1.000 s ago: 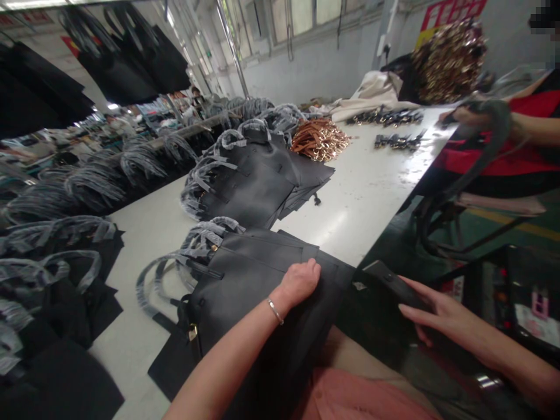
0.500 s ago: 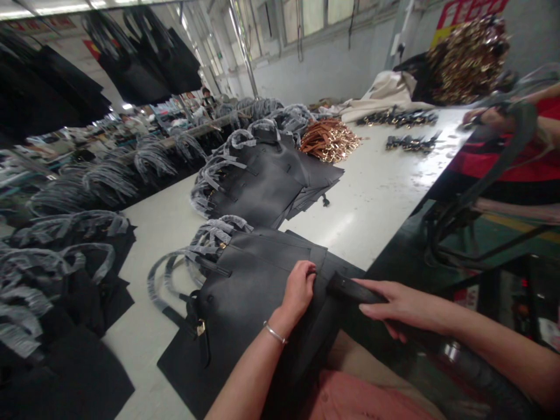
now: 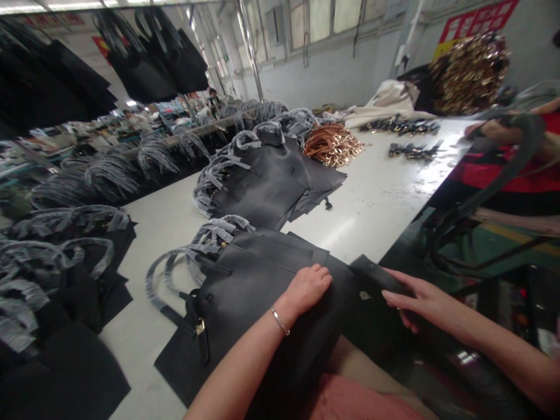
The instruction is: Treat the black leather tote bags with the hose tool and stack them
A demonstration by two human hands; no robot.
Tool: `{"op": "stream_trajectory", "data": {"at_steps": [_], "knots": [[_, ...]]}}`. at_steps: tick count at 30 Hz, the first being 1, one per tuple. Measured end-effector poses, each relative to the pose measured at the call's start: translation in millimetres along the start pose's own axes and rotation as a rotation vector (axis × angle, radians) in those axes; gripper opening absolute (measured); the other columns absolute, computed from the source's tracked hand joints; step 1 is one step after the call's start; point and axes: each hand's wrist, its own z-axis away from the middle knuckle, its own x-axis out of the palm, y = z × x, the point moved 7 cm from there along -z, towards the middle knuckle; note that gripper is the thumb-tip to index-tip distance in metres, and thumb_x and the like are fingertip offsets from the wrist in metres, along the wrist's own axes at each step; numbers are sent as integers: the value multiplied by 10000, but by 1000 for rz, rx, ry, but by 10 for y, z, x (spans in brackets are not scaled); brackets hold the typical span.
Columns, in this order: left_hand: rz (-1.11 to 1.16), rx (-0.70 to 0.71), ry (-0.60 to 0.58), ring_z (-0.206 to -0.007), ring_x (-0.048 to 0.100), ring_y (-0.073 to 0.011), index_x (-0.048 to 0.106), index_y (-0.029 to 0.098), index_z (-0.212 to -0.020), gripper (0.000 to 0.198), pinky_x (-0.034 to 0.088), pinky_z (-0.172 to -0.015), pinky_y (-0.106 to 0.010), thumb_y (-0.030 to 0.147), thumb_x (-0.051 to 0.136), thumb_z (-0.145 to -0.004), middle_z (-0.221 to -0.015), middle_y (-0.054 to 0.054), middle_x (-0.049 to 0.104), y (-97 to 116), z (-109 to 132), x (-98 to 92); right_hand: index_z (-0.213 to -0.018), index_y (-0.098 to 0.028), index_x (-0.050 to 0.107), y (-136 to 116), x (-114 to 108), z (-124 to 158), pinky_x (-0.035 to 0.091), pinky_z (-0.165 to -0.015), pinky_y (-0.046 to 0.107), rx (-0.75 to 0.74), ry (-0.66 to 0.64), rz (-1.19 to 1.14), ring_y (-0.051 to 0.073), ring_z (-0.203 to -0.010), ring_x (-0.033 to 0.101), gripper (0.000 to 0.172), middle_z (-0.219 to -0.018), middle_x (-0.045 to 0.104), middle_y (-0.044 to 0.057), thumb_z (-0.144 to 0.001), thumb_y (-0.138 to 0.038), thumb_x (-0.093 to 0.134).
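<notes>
hands [image 3: 354, 291] on black leather handbag [image 3: 262, 291]

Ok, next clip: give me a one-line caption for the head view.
Left hand rests on a black leather handbag, right hand at a dark flap, on a white worktable.

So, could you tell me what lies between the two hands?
A black leather handbag lies between the left hand and right hand, as the head view shows.

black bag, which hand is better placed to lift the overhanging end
Right, likely: the right hand sits beside that end, while the left hand rests flat on the bag, farther away.
</notes>
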Motion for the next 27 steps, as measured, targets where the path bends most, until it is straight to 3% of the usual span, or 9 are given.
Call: {"op": "stream_trajectory", "data": {"at_steps": [5,7,14,18,20,24,26,27], "knots": [[-93,191,-91,-828,520,-196,585,151,-846,219,453,-677,-290,169,410,-976,-880,-62,583,106,-132,-21,-1474,-129,314,286,-94,145,445,-387,240,51,103,-35,155,-418,549,892,-525,582,-49,-776,-550,678],[-92,185,-100,-841,522,-212,584,138,-868,208,459,-683,-306,148,400,-965,-894,-83,582,137,-139,13,-1475,-144,313,381,-139,168,449,-393,251,56,127,-69,161,-433,559,913,-570,608,-36,-758,-558,697],[387,-347,-57,-889,591,-223,587,167,-852,162,482,-799,-347,68,460,-872,-925,-86,631,-141,-44,95,-1494,-135,281,515,-229,225,438,-434,282,61,167,-48,193,-437,570,941,-491,601,-39,-770,-589,672],[533,-415,-57,-835,640,-161,583,175,-858,205,507,-746,-268,150,400,-947,-875,-45,677,-258,-25,126,-1483,-84,285,371,-177,254,446,-432,294,77,191,-60,191,-430,552,1037,-482,581,-46,-691,-607,702],[731,-440,-32,-859,652,-132,568,158,-893,207,512,-736,-228,170,376,-969,-912,-50,693,-306,0,158,-1480,-65,284,291,-134,256,445,-419,285,80,178,-62,185,-430,543,1070,-479,574,-49,-665,-613,707],[1080,-576,168,-927,629,-141,530,155,-889,114,526,-793,-275,165,428,-938,-994,-75,655,-402,171,225,-1502,-80,261,173,-27,230,441,-408,251,70,89,-8,168,-427,548,1046,-476,582,-43,-702,-608,680],[1033,-574,263,-993,589,-159,508,173,-888,54,514,-857,-320,124,516,-865,-1070,-77,604,-373,269,222,-1510,-116,266,130,63,209,447,-410,231,79,-11,34,158,-426,562,973,-479,590,-41,-754,-586,657],[991,-547,296,-1033,565,-172,500,182,-906,130,502,-892,-343,107,562,-820,-1118,-80,573,-331,306,212,-1511,-137,274,105,117,197,450,-409,221,87,-69,50,153,-429,570,929,-489,598,-38,-779,-569,647]]}}
